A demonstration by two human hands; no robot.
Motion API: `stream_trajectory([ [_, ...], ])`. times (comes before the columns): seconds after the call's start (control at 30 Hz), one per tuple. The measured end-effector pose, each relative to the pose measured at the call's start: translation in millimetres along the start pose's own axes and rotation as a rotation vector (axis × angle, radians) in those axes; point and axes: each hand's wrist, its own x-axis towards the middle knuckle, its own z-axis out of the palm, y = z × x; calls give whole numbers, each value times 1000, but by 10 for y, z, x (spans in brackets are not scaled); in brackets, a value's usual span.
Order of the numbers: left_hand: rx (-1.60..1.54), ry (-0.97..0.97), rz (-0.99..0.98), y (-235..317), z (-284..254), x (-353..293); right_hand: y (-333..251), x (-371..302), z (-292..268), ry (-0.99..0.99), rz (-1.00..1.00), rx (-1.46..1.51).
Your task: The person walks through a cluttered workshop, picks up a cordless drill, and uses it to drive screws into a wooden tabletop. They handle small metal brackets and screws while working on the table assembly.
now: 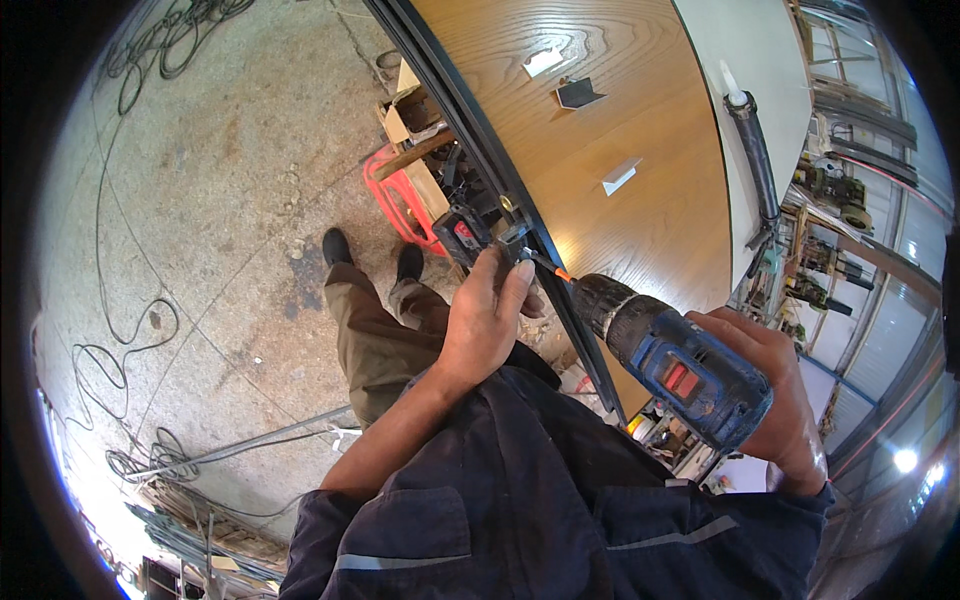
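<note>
My right hand (765, 375) is wrapped round a blue and black cordless drill (680, 370), tilted so its chuck faces left. A thin bit with an orange collar (563, 273) reaches from the chuck toward my left fingers. Thumb and fingers of my left hand (492, 310) pinch a small metal fitting (515, 234) against the black metal frame (480, 130). Where the bit's tip meets the fitting is too small to make out. A brass-coloured round piece (507, 204) sits on the frame just beyond my fingers.
The frame lies along a wood-grain tabletop (630, 110) bearing several small angle brackets (621, 177). A sealant gun (752, 155) rests on the pale surface at right. Below the frame's left side are a red plastic stool (400, 205) and a black-and-red battery pack (462, 232). Cables (120, 350) trail across the floor.
</note>
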Motion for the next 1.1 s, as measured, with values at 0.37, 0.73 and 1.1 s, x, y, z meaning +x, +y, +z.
stream_trajectory([
  [0.37,-132,36,51,30,45,39,22,64,-20,26,-37,10],
  [0.73,-215,99,78,-58,132,48,10,137,-32,35,-51,1],
  [1.1,-279,144,38,-103,232,73,-102,268,-152,16,-77,-38],
])
